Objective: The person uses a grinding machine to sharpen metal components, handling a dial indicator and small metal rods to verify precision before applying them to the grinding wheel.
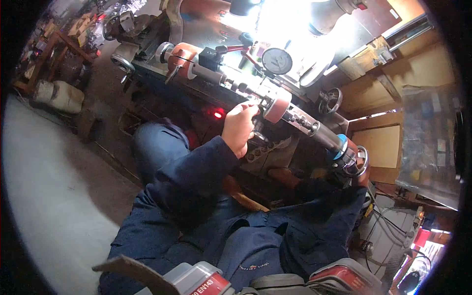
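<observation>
My left hand (239, 127) reaches to the middle of a long bench machine. Its fingers are closed at the left side of a thick reddish wheel (278, 107), beside a metal fitting on the shaft. What the fingertips grip is too small to make out. Just above, a round dial gauge (277, 61) is held on a jointed red-and-black arm (236, 48). A metal lever (260, 138) sits just below the hand. My right hand (285, 178) lies in shadow below the machine, near the end of the dark sleeve; its fingers are not clear.
An orange-red headstock (183, 60) stands at the machine's left. Handwheels (356, 162) sit at the right end, with another handwheel (331, 100) behind. A bright lamp glares over the back. Loose cables (393, 221) hang at the right; a cylindrical container (66, 97) lies at the left.
</observation>
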`<state>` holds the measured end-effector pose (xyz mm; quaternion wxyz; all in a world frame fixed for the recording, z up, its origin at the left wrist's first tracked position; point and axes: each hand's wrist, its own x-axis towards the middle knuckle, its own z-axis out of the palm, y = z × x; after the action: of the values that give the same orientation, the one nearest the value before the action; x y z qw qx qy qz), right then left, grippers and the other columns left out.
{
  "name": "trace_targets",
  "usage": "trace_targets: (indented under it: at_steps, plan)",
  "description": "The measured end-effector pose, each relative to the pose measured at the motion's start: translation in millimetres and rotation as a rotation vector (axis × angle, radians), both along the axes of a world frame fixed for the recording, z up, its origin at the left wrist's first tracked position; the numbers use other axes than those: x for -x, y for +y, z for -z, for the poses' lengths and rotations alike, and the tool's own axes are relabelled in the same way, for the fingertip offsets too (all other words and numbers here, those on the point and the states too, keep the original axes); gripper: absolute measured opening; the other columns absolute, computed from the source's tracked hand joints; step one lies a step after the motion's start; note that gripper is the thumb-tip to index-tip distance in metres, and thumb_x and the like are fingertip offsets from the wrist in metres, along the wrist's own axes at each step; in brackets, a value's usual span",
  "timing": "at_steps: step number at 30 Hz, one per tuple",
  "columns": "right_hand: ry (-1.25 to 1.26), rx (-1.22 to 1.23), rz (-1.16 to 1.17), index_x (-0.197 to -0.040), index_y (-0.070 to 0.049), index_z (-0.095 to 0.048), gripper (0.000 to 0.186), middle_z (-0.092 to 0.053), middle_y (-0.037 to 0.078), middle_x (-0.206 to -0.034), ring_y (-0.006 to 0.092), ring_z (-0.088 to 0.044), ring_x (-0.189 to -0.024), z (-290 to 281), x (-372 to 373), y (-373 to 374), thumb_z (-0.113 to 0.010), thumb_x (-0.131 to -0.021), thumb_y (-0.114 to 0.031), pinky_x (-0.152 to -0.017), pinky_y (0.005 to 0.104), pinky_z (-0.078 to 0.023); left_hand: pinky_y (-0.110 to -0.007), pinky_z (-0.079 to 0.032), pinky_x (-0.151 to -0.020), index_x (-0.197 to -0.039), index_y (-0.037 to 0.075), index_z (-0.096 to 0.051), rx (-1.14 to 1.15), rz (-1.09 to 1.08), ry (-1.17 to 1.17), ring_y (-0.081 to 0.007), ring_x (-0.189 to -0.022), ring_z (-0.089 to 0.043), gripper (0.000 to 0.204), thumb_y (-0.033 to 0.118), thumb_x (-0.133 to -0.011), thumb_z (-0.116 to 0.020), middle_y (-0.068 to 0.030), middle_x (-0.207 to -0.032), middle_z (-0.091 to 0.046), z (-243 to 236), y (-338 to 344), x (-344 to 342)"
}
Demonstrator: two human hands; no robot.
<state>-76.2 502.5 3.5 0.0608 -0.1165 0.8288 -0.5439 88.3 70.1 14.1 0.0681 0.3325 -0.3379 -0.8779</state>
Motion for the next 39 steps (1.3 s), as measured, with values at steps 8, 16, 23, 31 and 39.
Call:
trace_targets:
  at_steps: [8, 16, 23, 31, 39]
  plan:
    - [0.004, -0.062, 0.032, -0.111, -0.002, -0.064, 0.025, -0.066, 0.003, -0.094, 0.0123, -0.060, -0.081, 12.7, -16.2, -5.0, -0.057, -0.099, -0.023, -0.072, 0.0289, -0.049, -0.019, -0.031, -0.043, -0.109, 0.009, -0.059, 0.031, -0.042, 0.056, -0.0016, -0.056, -0.042, 0.019, 0.016, -0.092, -0.056, 0.0022, -0.090, -0.058, 5.3, 1.8, 0.0]
    - [-0.178, -0.055, 0.100, -0.109, -0.003, -0.064, 0.019, -0.066, 0.001, -0.093, 0.0102, -0.058, -0.081, -8.6, -65.7, 30.2, -0.058, -0.099, -0.018, -0.071, 0.0267, -0.047, -0.020, -0.034, -0.047, -0.110, 0.008, -0.061, 0.026, -0.034, 0.046, -0.0020, -0.060, -0.044, 0.019, 0.018, -0.094, -0.058, 0.0017, -0.093, -0.059, 8.0, 0.8, -1.2]
    - [-0.037, -0.031, 0.228, -0.109, -0.008, -0.065, 0.024, -0.049, -0.009, -0.070, 0.0023, -0.037, -0.056, -9.1, -60.0, 54.3, -0.058, -0.101, -0.030, -0.050, 0.0194, -0.027, -0.019, -0.041, -0.061, -0.111, 0.005, -0.060, 0.088, -0.084, 0.074, -0.0042, -0.073, -0.052, 0.018, 0.015, -0.096, -0.059, 0.0009, -0.093, -0.059, 6.6, 8.0, 4.7]
    - [-0.140, -0.026, 0.225, -0.119, -0.007, -0.064, 0.026, -0.059, -0.005, -0.078, 0.0033, -0.047, -0.063, -39.0, -68.4, 31.3, -0.052, -0.104, -0.025, -0.057, 0.0196, -0.038, -0.018, -0.027, -0.041, -0.118, 0.008, -0.055, 0.043, -0.041, 0.038, 0.0006, -0.048, -0.034, 0.025, 0.022, -0.099, -0.061, 0.0072, -0.074, -0.047, 2.4, 6.2, 3.2]
    - [0.042, -0.124, 0.321, -0.114, -0.001, -0.064, 0.038, -0.066, 0.002, -0.101, 0.0104, -0.058, -0.089, -28.9, -31.4, 32.3, -0.052, -0.104, -0.035, -0.080, 0.0253, -0.047, -0.018, -0.028, -0.041, -0.114, 0.007, -0.060, 0.024, -0.017, 0.117, 0.0014, -0.049, -0.036, 0.020, 0.020, -0.099, -0.058, 0.0088, -0.076, -0.051, 1.1, 3.4, -0.1]
